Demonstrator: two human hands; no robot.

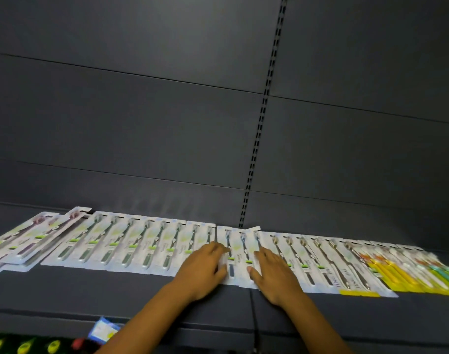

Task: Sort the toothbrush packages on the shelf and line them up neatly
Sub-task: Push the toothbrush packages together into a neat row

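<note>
Resting flat with fingers spread, the left hand [204, 269] and right hand [274, 274] flank the blue-brush packages [240, 254] at twelve o'clock on the dark shelf [116, 290]. Green-brush packages [131, 244] run toward nine, yellow packages [407, 272] toward three.

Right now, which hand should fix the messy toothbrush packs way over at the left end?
Probably the left hand. It rests flat on the side nearer the crooked dark-red packs at the left end of the shelf. The right hand would have to cross over it.
</note>
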